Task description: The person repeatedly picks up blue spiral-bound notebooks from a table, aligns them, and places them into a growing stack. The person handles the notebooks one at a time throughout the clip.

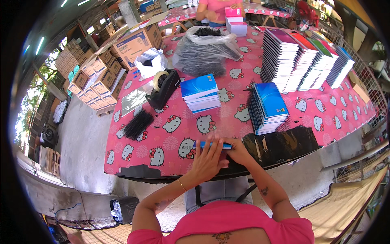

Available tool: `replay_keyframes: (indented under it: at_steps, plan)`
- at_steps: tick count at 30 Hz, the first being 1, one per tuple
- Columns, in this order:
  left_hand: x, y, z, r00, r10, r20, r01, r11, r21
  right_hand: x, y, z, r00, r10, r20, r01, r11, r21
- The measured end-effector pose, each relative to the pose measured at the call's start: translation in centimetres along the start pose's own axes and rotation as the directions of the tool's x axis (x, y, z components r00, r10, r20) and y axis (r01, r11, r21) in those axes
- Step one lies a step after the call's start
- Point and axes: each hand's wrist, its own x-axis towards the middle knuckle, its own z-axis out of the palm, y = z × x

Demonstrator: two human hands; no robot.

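Note:
A small notebook with a blue cover [196,145] is between my hands just above the table's near edge, seen almost edge-on. My left hand [208,157] lies across it with the fingers stretched out, covering much of it. At its right end, my right hand [237,151] has its fingers closed on the notebook. Beyond them stands a stack of blue-covered notebooks [199,87], with white page edges showing. To the right, a taller stack of blue spiral-bound notebooks [270,101] stands near a dark, worn patch [280,147] at the table edge. Loose black binding coils [138,125] lie at the left.
A black tape dispenser [165,91], a white bag [150,63] and a clear bag of black coils [203,55] stand farther back. Tall stacks of spiral notebooks [280,57] line the right. Cartons [136,45] rise at left. Another person [217,10] is across the table.

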Motion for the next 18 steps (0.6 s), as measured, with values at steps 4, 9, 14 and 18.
replay_keyframes:
  at_steps: [4,9,14,18]
  plan:
    - [4.1,-1.0,-2.8,0.999,-0.023,0.036,0.018,0.991,0.136,0.0,-0.3,0.0,0.997,0.056,0.051,-0.056,0.998,-0.009]
    - [1.4,0.3,-0.2,0.999,-0.044,-0.012,0.044,0.999,-0.014,-0.4,-0.9,0.4,0.983,0.178,0.040,-0.179,0.984,0.025]
    - [3.5,-0.3,-2.0,0.999,-0.034,0.027,0.033,0.999,0.039,0.3,-0.4,0.3,0.999,0.031,0.008,-0.032,0.997,0.067]
    - [0.4,1.0,-0.6,0.999,-0.004,0.051,0.004,1.000,0.008,0.7,-0.2,0.5,0.998,0.000,-0.066,0.004,0.998,0.062]
